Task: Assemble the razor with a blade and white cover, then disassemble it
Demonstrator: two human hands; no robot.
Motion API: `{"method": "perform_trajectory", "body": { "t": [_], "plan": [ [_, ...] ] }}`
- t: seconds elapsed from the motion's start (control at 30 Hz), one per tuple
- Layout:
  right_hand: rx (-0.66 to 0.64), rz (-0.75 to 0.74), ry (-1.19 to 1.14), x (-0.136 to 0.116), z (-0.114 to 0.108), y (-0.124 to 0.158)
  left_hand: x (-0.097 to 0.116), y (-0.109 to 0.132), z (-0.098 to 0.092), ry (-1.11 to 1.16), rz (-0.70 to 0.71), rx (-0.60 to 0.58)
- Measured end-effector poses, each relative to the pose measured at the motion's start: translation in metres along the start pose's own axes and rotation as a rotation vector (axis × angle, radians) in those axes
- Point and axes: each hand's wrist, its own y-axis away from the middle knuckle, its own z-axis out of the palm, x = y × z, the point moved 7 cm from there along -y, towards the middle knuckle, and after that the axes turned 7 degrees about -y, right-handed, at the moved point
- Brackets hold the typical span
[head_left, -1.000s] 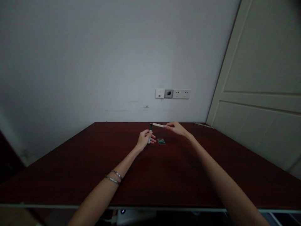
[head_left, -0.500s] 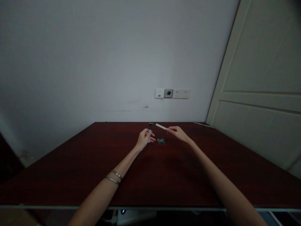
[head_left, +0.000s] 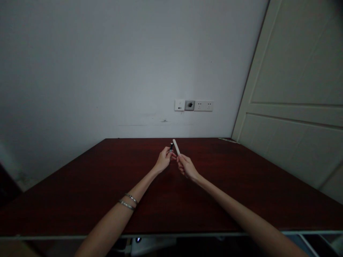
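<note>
My left hand (head_left: 163, 160) is closed around the light handle of a small razor (head_left: 171, 146), its dark neck and T-shaped head pointing up and away from me. Just to the right, my right hand (head_left: 187, 167) grips the lower end of a slim white stick (head_left: 176, 146) with a rounded tip. The stick leans up and to the left, its tip close beside the razor's head; whether they touch I cannot tell. Both hands are above the far half of the dark red table (head_left: 128, 160). The small clear packet seen earlier is out of sight, apparently behind my right hand.
A pale wall with a row of sockets (head_left: 203, 105) rises behind the table's far edge. On the right stands a cream panelled door (head_left: 292, 89). A thin strip (head_left: 227, 140) lies at the far right corner. Below the front edge, items are in shadow.
My right hand has moved left and nearer to me, turning the white stick more upright beside the razor. It now covers where the clear packet lay. My left hand has barely moved.
</note>
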Motion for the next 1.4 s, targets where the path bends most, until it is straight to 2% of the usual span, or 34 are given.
{"method": "perform_trajectory", "body": {
  "t": [0.07,0.17,0.3,0.47,0.63,0.83,1.0,1.2,1.4],
  "plan": [
    [0.013,0.008,-0.047,0.009,0.002,0.005,0.0,-0.001,-0.001,0.008,-0.015,0.016],
    [0.022,-0.011,-0.087,0.007,0.004,0.004,0.004,-0.002,-0.003,0.005,-0.014,0.053],
    [0.06,-0.052,-0.135,0.002,0.005,0.0,0.01,-0.001,0.0,-0.027,0.037,0.013],
    [0.021,0.026,-0.087,0.016,0.01,0.008,0.008,-0.003,-0.004,-0.018,0.036,0.049],
    [0.058,-0.059,-0.137,0.005,0.011,0.004,0.015,-0.001,-0.001,-0.044,0.061,0.002],
    [0.047,0.013,-0.114,0.021,0.015,0.006,0.014,-0.003,-0.005,0.002,0.018,0.046],
    [0.127,-0.132,-0.185,0.001,0.01,0.0,0.015,-0.001,-0.002,-0.049,0.048,0.001],
    [0.088,-0.004,-0.133,0.019,0.015,0.002,0.021,0.0,-0.006,-0.097,0.076,0.055],
    [0.095,-0.065,-0.14,0.012,0.018,0.001,0.021,0.0,-0.007,-0.165,0.086,0.054]
  ]
}}
